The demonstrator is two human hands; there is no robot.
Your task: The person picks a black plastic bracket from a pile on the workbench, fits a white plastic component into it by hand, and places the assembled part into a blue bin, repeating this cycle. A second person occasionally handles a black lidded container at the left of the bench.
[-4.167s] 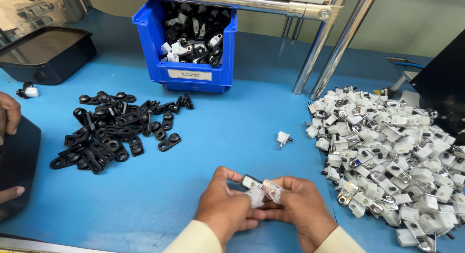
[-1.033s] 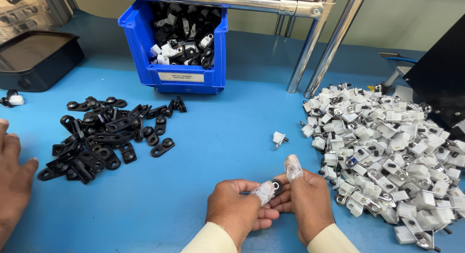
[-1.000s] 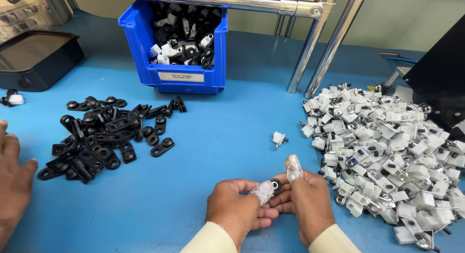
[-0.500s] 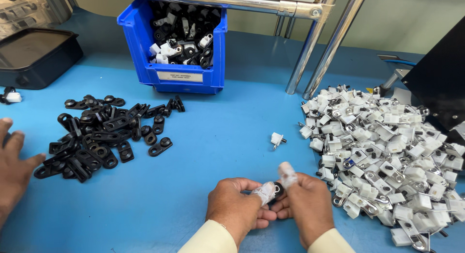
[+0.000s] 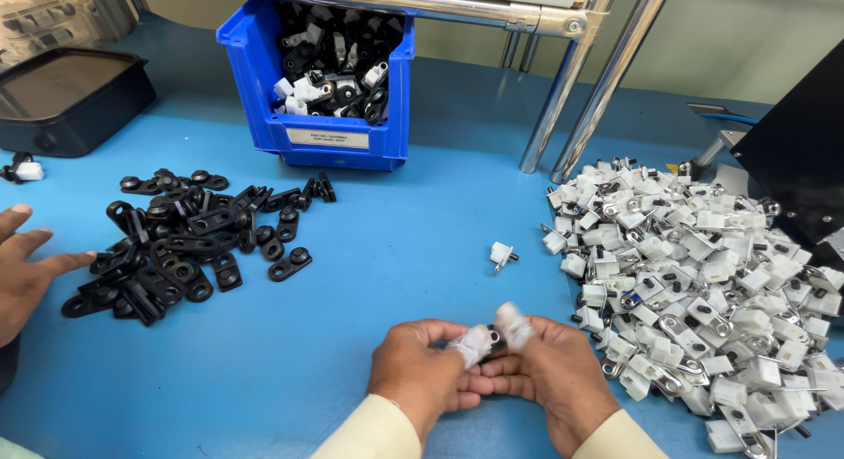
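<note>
Plastic, steel and a smooth blue bench

The table [image 5: 413, 274] is smooth matt blue. The black links [image 5: 176, 252] look like dull moulded plastic; the white clips [image 5: 694, 265] are matt plastic with bright metal tabs. The blue bin [image 5: 330, 142] is glossy plastic, the posts [image 5: 563, 98] polished steel. White tape, cloth-like, wraps the fingertips [image 5: 512, 323] around a small dark part [image 5: 494, 341].

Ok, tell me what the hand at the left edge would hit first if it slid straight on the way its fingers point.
That other person's hand points right across the blue table; its fingers would probably meet the pile of black link-shaped parts first, just beyond the fingertips. Whether they already touch it is unclear.
</note>
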